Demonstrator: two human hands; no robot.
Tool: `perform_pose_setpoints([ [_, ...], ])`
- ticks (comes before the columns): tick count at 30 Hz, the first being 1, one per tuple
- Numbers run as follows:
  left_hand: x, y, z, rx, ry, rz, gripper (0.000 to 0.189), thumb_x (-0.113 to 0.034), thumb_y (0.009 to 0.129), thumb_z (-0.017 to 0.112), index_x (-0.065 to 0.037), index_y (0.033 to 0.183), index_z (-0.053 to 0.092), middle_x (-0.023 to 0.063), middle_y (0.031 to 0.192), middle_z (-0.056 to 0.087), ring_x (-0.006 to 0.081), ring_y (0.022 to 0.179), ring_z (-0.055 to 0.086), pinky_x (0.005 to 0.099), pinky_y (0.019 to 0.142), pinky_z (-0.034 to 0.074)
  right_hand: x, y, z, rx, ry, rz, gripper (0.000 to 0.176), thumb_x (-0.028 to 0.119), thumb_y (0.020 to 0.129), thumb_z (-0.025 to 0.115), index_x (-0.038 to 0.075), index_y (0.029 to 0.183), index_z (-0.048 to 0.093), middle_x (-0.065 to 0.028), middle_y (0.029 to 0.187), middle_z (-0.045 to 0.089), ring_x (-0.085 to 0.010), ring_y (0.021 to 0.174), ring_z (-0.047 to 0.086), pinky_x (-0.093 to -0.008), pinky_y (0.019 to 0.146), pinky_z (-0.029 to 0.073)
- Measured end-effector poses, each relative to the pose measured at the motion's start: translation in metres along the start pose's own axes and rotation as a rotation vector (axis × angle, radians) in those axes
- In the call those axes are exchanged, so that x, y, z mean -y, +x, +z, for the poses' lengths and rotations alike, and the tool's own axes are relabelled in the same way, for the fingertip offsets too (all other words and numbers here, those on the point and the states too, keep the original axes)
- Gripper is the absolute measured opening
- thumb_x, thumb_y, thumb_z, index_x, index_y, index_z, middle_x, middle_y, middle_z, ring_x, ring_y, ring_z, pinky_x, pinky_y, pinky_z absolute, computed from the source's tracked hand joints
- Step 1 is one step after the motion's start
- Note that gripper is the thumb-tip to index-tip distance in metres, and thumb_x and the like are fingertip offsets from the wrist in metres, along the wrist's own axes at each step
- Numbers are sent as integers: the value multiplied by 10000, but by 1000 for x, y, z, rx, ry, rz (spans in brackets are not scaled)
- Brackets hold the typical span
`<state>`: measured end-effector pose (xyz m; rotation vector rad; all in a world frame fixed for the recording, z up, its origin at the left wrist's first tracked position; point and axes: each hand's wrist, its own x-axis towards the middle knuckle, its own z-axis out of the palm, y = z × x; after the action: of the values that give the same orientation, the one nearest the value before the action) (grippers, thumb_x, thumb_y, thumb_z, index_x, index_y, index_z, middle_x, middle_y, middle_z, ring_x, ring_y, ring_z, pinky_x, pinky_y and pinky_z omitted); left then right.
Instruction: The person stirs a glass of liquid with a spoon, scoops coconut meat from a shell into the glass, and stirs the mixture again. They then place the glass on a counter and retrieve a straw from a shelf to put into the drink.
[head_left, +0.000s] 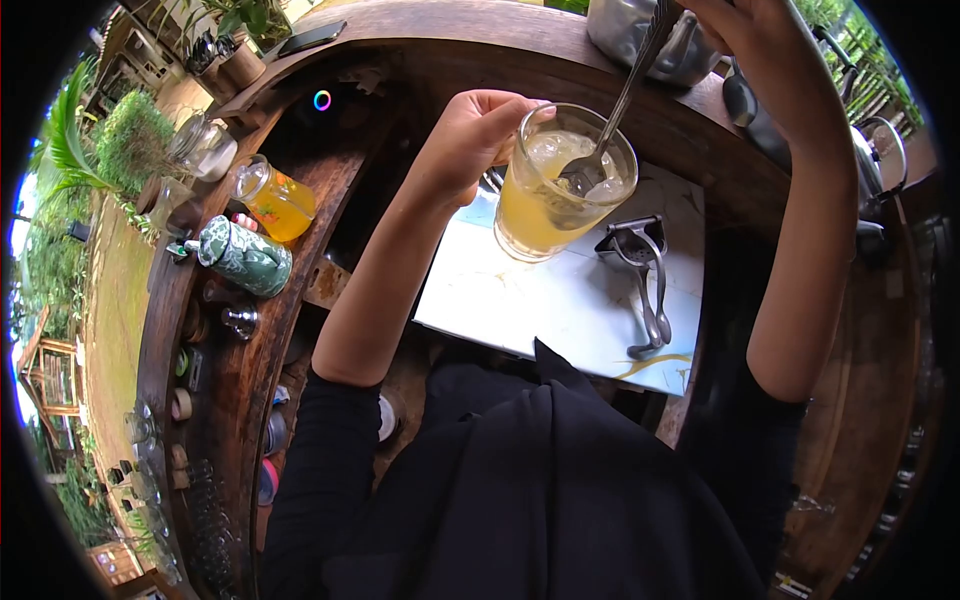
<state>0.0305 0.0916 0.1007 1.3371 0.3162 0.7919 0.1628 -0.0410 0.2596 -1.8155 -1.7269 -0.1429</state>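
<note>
My left hand (475, 145) is closed at the handle side of a clear glass mug (545, 215), holding it up over a white board. Pale yellow drink with ice cubes (560, 155) fills much of the mug, which is slightly tilted. A long metal spoon (630, 90) leans in the mug, its bowl among the ice. At the top edge, my right hand (740, 35) is closed by the spoon's upper end; the fingertips are partly cut off by the frame. A metal citrus squeezer (643, 265) lies on the white board (490, 290), below and right of the mug.
Left on the wooden counter (270, 340) stand a jug of orange drink (275, 200), a green speckled enamel pot (245, 257) and a glass jar (203, 148). A phone (312, 38) lies at the back ledge. A large metal pot (640, 40) stands behind the mug.
</note>
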Motion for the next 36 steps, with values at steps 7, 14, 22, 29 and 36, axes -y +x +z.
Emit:
perform_pose_setpoints([
  [7,2,-1,-2,-10,23,5,214,-221,797,661,-72,657,598,-51,577,504,12,498,435,163,482,342,-30,26,0,-37,29,-42,416,326,875,520,-57,1029,568,-179,912,633,-153,646,605,-234,595,499],
  [14,-1,-3,-2,-14,1,19,237,-234,791,665,-54,648,606,-63,524,451,11,454,341,183,442,261,-16,11,12,-88,94,-120,339,281,887,509,-42,947,594,-94,734,616,-118,543,517,-219,535,455],
  [22,-2,-3,-4,6,-2,2,260,-238,803,655,-84,616,562,-52,552,481,10,462,404,160,444,312,-19,23,-16,204,295,169,319,266,880,522,-36,940,606,29,565,460,-85,512,445,-205,481,378],
  [29,-3,-4,-3,-16,-12,17,223,-232,811,649,-57,679,614,-37,586,529,17,496,463,160,477,371,-19,9,10,-250,216,-112,274,267,863,539,6,881,620,-3,613,549,-53,522,462,-174,483,363],
  [36,1,-3,-6,-32,-11,34,241,-235,787,669,-8,709,646,-33,557,517,15,483,393,187,465,301,-33,7,15,-269,436,-275,214,209,860,515,37,782,616,-26,625,587,-69,558,531,-199,486,418],
])
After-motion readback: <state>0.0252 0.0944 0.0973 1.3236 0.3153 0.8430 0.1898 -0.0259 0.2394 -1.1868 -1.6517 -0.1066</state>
